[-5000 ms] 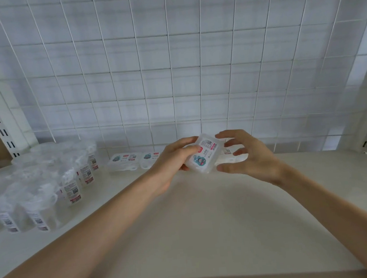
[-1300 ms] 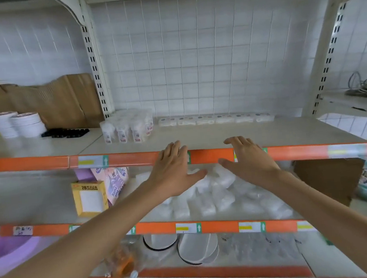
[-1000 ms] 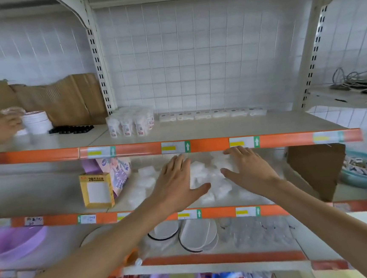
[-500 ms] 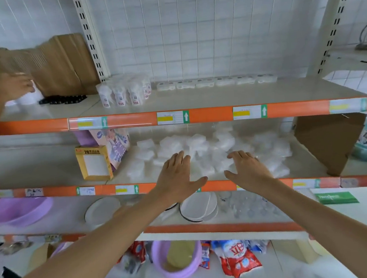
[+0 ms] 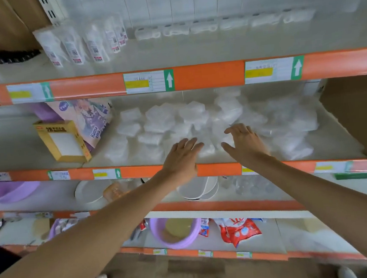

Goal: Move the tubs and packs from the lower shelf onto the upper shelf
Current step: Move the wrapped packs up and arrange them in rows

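Note:
A loose heap of clear white packs (image 5: 176,121) covers the middle of the lower shelf (image 5: 214,169). My left hand (image 5: 181,159) hovers open, palm down, over the heap's front edge. My right hand (image 5: 244,142) is open too, fingers spread just above the packs. Neither hand holds anything. On the upper shelf (image 5: 208,75) stands a cluster of clear tubs (image 5: 81,43) with barcode labels at the left. A row of small packs (image 5: 223,23) lies along the back grid wall.
A yellow box (image 5: 61,140) and a purple printed pack (image 5: 87,118) stand left of the heap. A brown carton (image 5: 357,112) closes the right side. Lower shelves hold white plates (image 5: 198,187), a purple basin (image 5: 175,232) and red bags (image 5: 239,229).
My hands left the upper shelf, where the left one held a small pack, and dropped empty to the lower shelf's heap. The view tilted downward and another person's hand at the left went out of sight.

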